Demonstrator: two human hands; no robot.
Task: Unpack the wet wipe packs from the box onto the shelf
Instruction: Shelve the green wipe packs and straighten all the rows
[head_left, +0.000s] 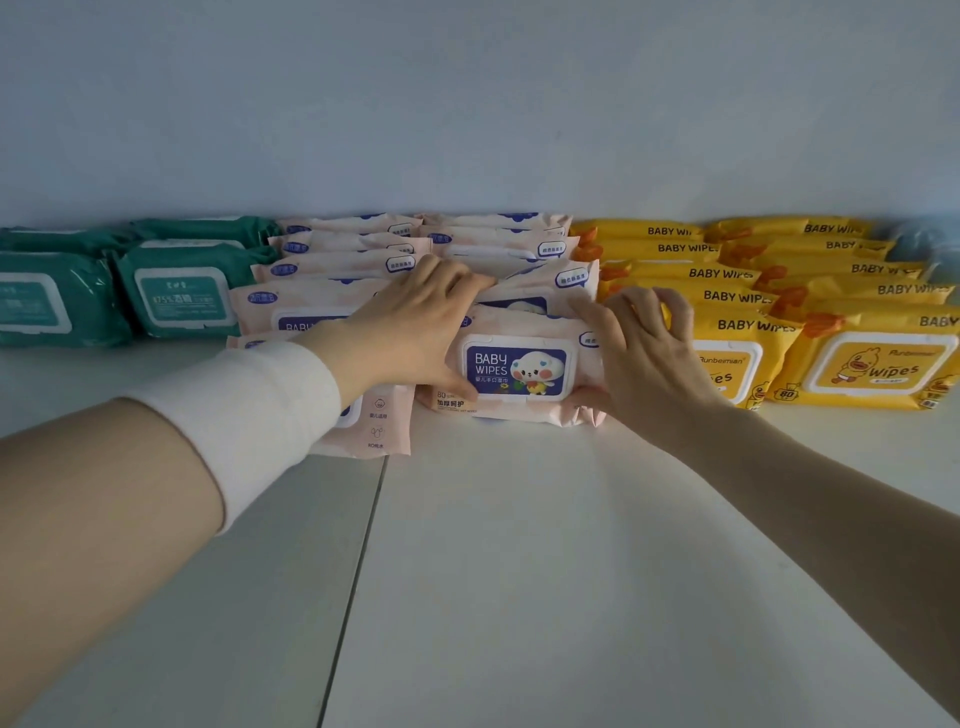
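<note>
A pink baby wipes pack (517, 371) with a blue label stands at the front of the right pink row on the white shelf (519, 545). My left hand (415, 322) grips its left end, fingers over the top and thumb at its lower edge. My right hand (644, 348) holds its right end, thumb below. More pink packs (343, 260) are lined up behind it and to its left, leaning back toward the wall. The box is out of view.
Green wipe packs (179, 291) fill the left of the shelf. Yellow baby wipes packs (872, 369) stand in two rows on the right. A pale wall (467, 104) backs the shelf. A seam (358, 571) runs through the shelf's front surface.
</note>
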